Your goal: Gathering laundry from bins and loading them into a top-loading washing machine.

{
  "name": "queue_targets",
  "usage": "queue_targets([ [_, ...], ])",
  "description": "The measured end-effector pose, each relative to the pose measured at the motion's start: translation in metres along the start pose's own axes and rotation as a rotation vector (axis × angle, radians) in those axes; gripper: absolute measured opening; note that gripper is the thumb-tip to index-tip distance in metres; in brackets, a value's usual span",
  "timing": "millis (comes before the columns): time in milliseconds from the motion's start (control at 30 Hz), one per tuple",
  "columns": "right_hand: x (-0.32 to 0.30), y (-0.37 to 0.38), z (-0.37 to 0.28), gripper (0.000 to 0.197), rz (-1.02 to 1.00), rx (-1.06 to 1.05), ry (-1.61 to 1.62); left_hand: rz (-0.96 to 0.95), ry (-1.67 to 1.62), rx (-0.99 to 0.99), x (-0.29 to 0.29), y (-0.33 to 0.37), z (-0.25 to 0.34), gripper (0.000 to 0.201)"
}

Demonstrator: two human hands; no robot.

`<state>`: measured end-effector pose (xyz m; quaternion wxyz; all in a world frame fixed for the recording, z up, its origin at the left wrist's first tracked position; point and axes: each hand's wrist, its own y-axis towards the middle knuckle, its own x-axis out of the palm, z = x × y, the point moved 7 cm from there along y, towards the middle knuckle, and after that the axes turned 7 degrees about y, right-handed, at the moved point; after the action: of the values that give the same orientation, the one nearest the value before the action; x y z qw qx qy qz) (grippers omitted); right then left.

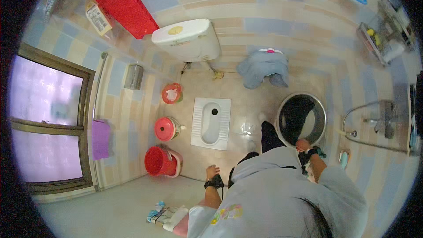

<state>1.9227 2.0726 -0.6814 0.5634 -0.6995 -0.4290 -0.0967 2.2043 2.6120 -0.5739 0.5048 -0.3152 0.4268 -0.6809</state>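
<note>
A round metal basin (325, 122) stands on the floor at my right with a black cloth (295, 117) lying in it. My right hand (303, 144) is closed at the basin's near rim, which it appears to grip. My left hand (213, 172) hangs in the air beside my leg, its fingers apart and nothing in them. Nearest to it is a red bucket (157, 161) at the left. Both wrists wear black straps.
A white squat toilet (211, 123) is set in the floor ahead. Beside it stand a red-lidded bucket (165, 128) and a small red bin (172, 93). A cistern (187, 39) and a hanging blue-grey cloth (264, 67) are on the far wall, a shower tap (385, 121) at right.
</note>
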Motion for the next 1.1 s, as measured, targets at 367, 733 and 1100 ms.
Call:
queue_targets([
  [367,0.119,0.130,-0.207,0.016,0.201,-0.121,-1.789,0.272,-0.170,-0.232,0.022,-0.090,-0.066,0.032],
  [733,0.187,0.276,-0.340,0.048,0.513,-0.662,-2.124,0.415,0.208,0.196,0.064,-0.101,0.041,0.030],
  [1100,0.213,0.314,-0.391,0.105,0.548,-0.193,-2.068,0.346,0.143,-0.179,0.078,-0.139,-0.048,0.030],
])
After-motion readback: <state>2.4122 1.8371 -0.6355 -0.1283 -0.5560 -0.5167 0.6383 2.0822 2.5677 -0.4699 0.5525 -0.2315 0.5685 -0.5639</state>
